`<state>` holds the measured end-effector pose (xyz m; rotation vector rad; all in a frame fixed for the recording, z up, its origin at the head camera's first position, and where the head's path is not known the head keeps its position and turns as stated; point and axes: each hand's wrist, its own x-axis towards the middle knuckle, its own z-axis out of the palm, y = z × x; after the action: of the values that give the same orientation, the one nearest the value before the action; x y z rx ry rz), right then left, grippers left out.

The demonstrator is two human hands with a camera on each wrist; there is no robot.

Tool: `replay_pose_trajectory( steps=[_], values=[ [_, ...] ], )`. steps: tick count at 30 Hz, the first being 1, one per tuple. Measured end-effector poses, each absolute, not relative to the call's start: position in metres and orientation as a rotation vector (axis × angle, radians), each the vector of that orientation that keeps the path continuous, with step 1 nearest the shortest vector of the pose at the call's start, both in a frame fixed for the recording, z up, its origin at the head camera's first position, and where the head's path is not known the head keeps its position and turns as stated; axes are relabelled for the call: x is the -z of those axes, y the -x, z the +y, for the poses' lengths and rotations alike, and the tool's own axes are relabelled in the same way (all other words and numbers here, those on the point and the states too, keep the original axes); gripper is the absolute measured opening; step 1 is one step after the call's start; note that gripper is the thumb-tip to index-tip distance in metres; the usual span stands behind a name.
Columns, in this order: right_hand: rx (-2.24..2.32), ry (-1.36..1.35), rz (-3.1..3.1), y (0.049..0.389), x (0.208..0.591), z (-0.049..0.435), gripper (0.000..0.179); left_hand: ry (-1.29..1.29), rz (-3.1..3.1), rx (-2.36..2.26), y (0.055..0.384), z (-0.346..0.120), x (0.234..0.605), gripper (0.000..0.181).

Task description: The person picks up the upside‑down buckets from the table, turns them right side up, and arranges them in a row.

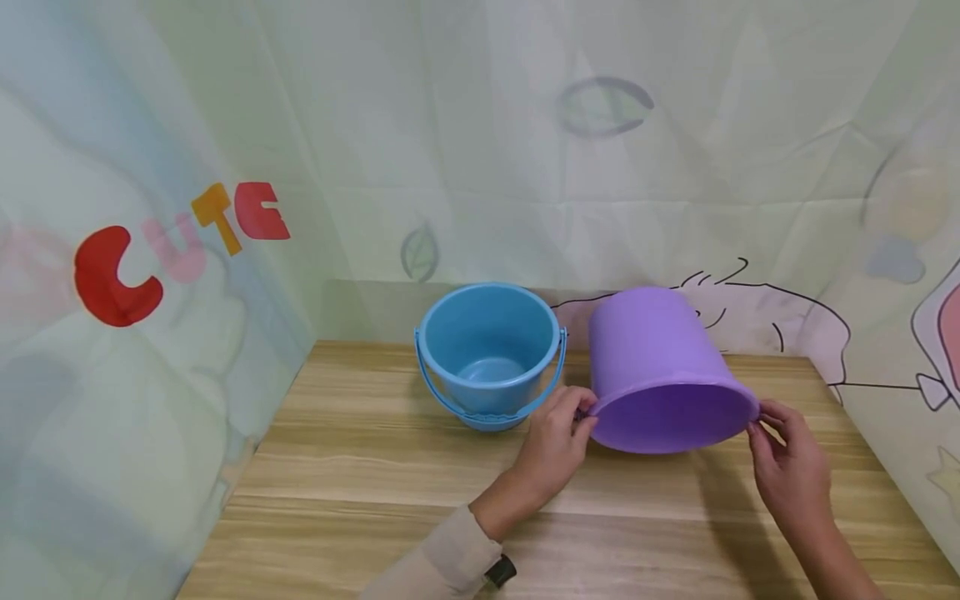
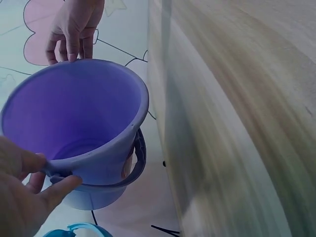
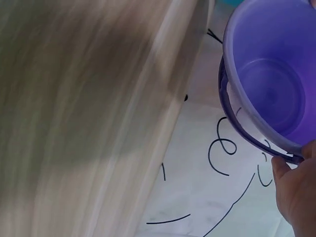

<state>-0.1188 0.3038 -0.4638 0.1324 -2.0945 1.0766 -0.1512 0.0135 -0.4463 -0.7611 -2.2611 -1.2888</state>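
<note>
A purple bucket point(image 1: 652, 342) is tipped on its side in the air, its mouth toward me and its base toward the back wall. My left hand point(image 1: 557, 437) pinches the rim at the left handle joint, thumb and fingers on either side. On the opposite side of the rim, my right hand point(image 1: 793, 458) pinches the other joint. The bucket's handle point(image 2: 140, 158) hangs below the rim in the left wrist view. In the right wrist view the bucket's inside point(image 3: 271, 94) shows nothing in it. Left of it, a blue bucket point(image 1: 487, 333) stands upright on the table, its handle lowered to the front.
The wood-grain table point(image 1: 360, 492) reaches back to a printed cloth wall point(image 1: 487, 125). More cloth with coloured letters point(image 1: 116, 279) hangs along the left side. The blue bucket stands close beside my left hand.
</note>
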Motion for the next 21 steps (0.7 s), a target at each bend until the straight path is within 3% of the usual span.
replay_pose_trajectory(
  steps=[21],
  values=[
    [-1.101,0.003,-2.079,0.117,0.436,0.297,0.037,0.743,-2.097,1.373,0.159,0.012,0.425,0.022]
  ],
)
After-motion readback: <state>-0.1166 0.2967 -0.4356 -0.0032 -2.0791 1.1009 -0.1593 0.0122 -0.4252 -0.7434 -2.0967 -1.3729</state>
